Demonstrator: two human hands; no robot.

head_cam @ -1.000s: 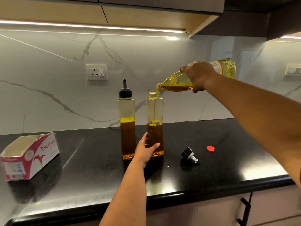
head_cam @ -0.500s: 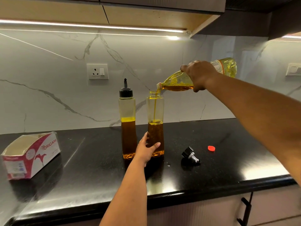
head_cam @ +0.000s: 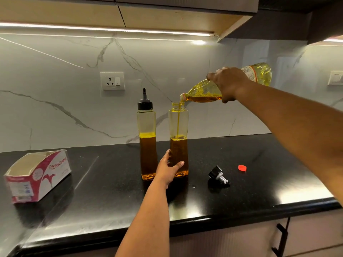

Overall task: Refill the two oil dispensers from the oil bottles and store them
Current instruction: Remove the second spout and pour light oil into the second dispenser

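Two tall clear oil dispensers stand side by side on the black counter. The left dispenser wears its black spout cap and is about half full. The right dispenser is uncapped. My left hand grips its lower part. My right hand holds a tilted plastic oil bottle with its mouth over the open neck, and a thin stream of oil runs down inside. The black spout cap and a small red bottle cap lie on the counter to the right.
An open red-and-white cardboard box sits at the counter's left end. A wall socket is on the marble backsplash behind the dispensers. Wall cabinets hang overhead, and a drawer handle shows below the counter edge at right.
Oil keeps pouring and the level in the right dispenser has crept up slightly. Both hands stay where they were.
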